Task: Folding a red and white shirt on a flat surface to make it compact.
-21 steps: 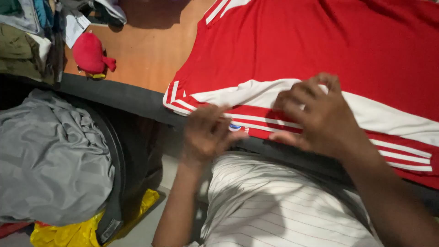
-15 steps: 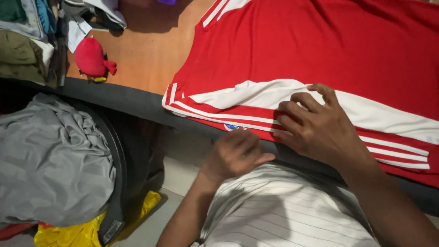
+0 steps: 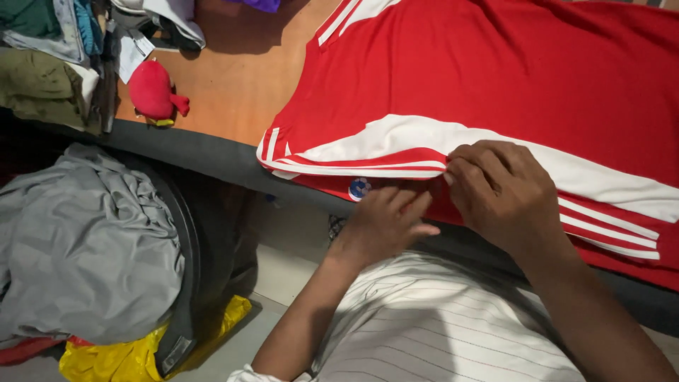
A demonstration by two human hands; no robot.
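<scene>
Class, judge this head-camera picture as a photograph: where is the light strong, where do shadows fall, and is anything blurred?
Head view: bright, even light on the red jersey; deep shadow under the table edge beside the grey cloth; left hand and right hand are sharp; no glare shows.

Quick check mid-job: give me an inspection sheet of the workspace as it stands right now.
Surface: orange-brown table top with a dark padded edge.
Job's things: red jersey with white stripes spread flat, near hem folded over.
Clutter: small red plush toy; clothes pile at the far left corner.
Grippers: left hand touches the hem by a small round blue badge; right hand pinches the folded edge.
Cables: nothing seen.
Surroundings: grey garment heaped below the table, yellow plastic bag beneath it.
</scene>
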